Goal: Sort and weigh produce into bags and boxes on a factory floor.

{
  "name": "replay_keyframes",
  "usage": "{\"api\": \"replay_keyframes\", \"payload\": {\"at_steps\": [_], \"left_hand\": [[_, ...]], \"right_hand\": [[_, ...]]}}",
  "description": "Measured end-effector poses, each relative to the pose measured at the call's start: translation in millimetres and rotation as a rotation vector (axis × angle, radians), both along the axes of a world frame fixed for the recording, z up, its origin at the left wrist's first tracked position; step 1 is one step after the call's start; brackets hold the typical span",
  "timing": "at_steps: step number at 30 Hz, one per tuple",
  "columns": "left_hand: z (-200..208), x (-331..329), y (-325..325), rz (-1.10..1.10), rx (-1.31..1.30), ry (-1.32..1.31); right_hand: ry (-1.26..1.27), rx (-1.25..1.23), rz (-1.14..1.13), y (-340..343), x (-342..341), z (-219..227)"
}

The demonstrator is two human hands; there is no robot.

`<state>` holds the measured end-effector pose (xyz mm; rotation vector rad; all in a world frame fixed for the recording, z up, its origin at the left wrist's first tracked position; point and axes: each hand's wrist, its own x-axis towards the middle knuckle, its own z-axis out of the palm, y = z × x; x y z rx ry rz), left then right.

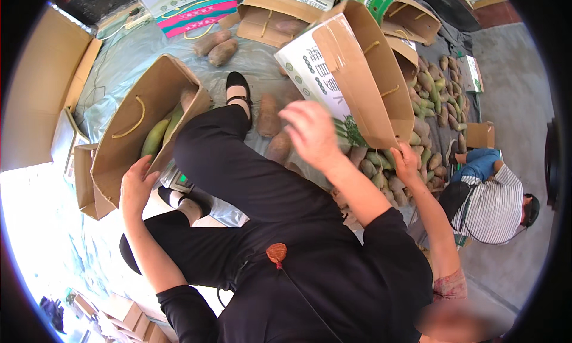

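Observation:
My left hand [136, 187] is at the near rim of an open brown cardboard box [119, 119] with a yellow cord handle. Its fingers bend over the edge and the thumb lies outside. Inside the box are long green radishes [156, 136] and a brownish tuber. My right hand [310, 128] is raised over my knee, empty, its slightly blurred fingers partly curled and apart. Beside it is a tilted white printed box [322, 66] with an open brown mouth. Another person's hand [407, 163] grips that box's lower corner.
Reddish-brown tubers [269, 118] lie by my shoe on plastic sheeting [125, 60]. A large pile of tubers and green radishes [438, 93] spreads to the right. More open boxes [280, 21] stand at the back. A scale [179, 179] shows beneath my box. A person in stripes [491, 203] crouches at right.

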<state>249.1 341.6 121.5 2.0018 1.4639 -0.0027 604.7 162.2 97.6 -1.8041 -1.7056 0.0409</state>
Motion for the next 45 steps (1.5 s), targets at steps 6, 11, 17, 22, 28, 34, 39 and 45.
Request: {"api": "replay_keyframes", "payload": {"at_steps": [6, 11, 17, 22, 28, 34, 39, 45], "left_hand": [[3.7, 6.7, -2.9, 0.007, 0.018, 0.039], [1.6, 5.3, -2.4, 0.001, 0.025, 0.039], [4.6, 8.2, -1.5, 0.009, 0.035, 0.052], [4.5, 12.7, -2.2, 0.01, 0.021, 0.078], [5.7, 11.0, -1.9, 0.017, 0.029, 0.077], [4.9, 7.6, -2.1, 0.029, 0.022, 0.075], [14.2, 12.6, -1.9, 0.015, 0.038, 0.092], [17.2, 14.4, -3.1, -0.011, 0.04, 0.095]], "right_hand": [[-0.291, -0.047, -0.581, -8.0, 62.0, 5.1], [-0.244, -0.257, -0.696, -13.2, 109.8, -26.2], [-0.048, -0.268, -0.595, 17.7, 122.1, -44.2], [-0.101, -0.103, -0.486, 75.2, 113.2, -24.2], [-0.276, 0.097, -0.275, 164.3, 96.1, 25.1], [-0.744, -0.381, -0.241, 213.8, 131.3, 18.6], [-0.791, -0.588, -0.213, 193.7, 131.6, -4.0], [-0.685, -0.456, -0.233, 152.2, 132.4, -10.7]]}}
